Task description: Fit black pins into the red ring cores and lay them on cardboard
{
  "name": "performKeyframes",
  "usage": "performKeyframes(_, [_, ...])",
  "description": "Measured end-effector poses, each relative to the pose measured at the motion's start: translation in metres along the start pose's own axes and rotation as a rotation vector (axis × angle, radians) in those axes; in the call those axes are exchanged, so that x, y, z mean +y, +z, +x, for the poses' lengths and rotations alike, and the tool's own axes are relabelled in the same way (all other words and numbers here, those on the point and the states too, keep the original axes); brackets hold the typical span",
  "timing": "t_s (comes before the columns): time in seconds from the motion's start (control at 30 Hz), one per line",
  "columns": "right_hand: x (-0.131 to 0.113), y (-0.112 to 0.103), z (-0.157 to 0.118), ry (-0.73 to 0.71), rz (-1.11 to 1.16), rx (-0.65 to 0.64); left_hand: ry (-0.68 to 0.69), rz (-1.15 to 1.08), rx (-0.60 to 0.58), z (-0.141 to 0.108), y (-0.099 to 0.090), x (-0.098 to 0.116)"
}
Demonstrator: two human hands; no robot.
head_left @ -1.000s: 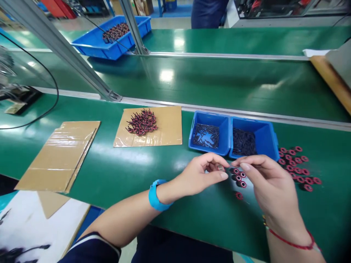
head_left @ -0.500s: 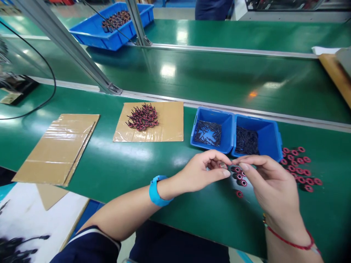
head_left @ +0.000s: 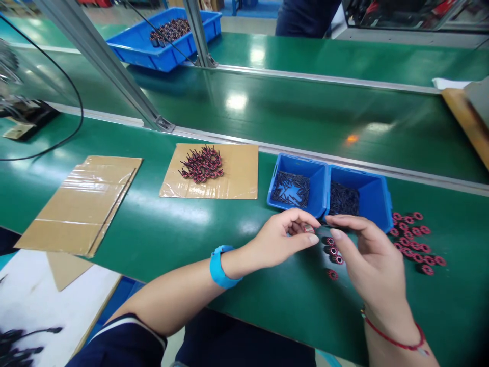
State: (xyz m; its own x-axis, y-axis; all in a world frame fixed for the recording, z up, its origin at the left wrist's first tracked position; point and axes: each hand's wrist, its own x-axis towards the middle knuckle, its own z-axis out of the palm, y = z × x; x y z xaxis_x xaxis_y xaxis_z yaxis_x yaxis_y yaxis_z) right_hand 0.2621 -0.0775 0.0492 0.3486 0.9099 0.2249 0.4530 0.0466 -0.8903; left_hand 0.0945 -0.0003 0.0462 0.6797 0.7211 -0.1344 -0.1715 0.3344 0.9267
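Note:
My left hand (head_left: 277, 237) is closed, pinching a small red-wound ring coil (head_left: 308, 229) between thumb and fingers. Close against its fingertips, my right hand (head_left: 372, 250) has thumb and forefinger around a thin black piece (head_left: 324, 223), mostly hidden. Below the hands, several red and black ring coils (head_left: 333, 251) stand in a short row, with a single ring coil (head_left: 332, 275) nearer me. Just behind are two blue bins: the left bin (head_left: 319, 188) holds short black tubes (head_left: 290, 188), and the right bin (head_left: 376, 196) has dark thin pieces (head_left: 344, 199).
More red ring coils (head_left: 414, 244) lie at right. A cardboard sheet (head_left: 240, 173) bears a pile of coils with black leads (head_left: 202, 164). Stacked cardboard (head_left: 76, 204) is at left. Behind stand a metal post (head_left: 103, 61) and a blue tray (head_left: 164, 61); a person (head_left: 305, 18) is beyond.
My right thumb and forefinger have parted slightly, and the right hand has shifted a little left. My left hand keeps its pinch on the coil. The whole view has tilted slightly.

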Motion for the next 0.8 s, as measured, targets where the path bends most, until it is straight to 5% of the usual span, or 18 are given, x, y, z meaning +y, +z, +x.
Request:
performKeyframes(0.53, [-0.002, 0.01, 0.0, -0.225, -0.195, 0.044, 0.016, 0.012, 0.027, -0.001, 0.003, -0.006])
performKeyframes(0.8, [0.0, 0.012, -0.001, -0.115, -0.059, 0.019, 0.052, 0.025, 0.024, -0.001, 0.004, -0.004])
